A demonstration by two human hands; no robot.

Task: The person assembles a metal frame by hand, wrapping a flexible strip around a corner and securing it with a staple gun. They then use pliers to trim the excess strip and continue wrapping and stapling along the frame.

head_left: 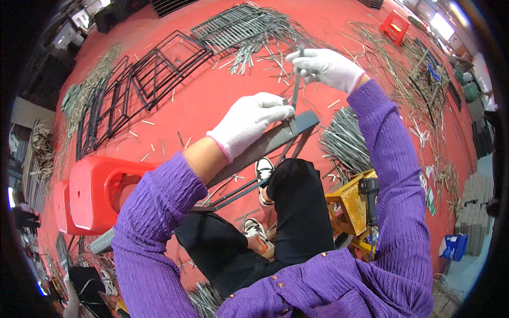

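Observation:
A long grey-wrapped frame (249,155) slants across my lap, its far end out past my knees. My left hand (253,123), in a white knit glove, rests over the top of that frame near its far end. Its thumb and fingers pinch a flat grey strip (295,94) against the bar. From there the strip rises to my right hand (327,69), also gloved in white, which grips it higher up with curled fingers. Between the two hands the strip looks taut. My fingers hide parts of it.
Red plastic stools (87,195) stand at my left. On my right, a yellow stool (347,204) bears a dark power tool (369,199), beside a bundle of grey strips (347,140). Black metal frames (164,69) and scattered strips lie ahead on the red floor (196,119).

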